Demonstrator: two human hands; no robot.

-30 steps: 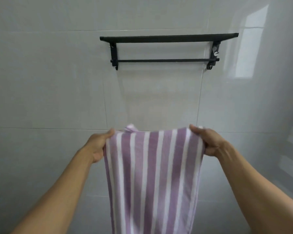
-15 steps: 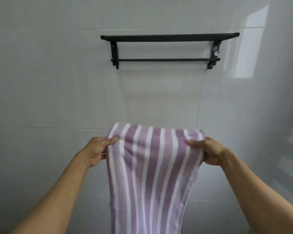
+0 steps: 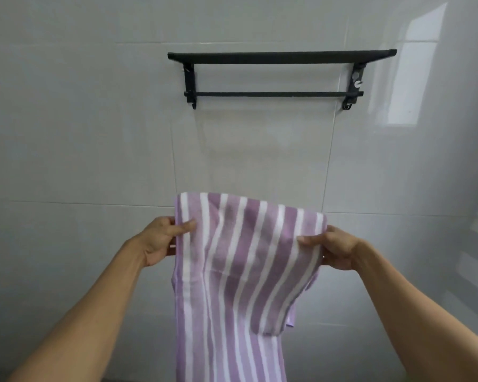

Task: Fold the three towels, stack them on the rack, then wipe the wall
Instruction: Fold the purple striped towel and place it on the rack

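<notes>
Two hands, left hand and right hand, pinch the limp, light striped towel at nine and three o'clock; hold its edges.

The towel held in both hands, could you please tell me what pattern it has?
The towel has purple and white stripes, clearest in the head view.
</notes>
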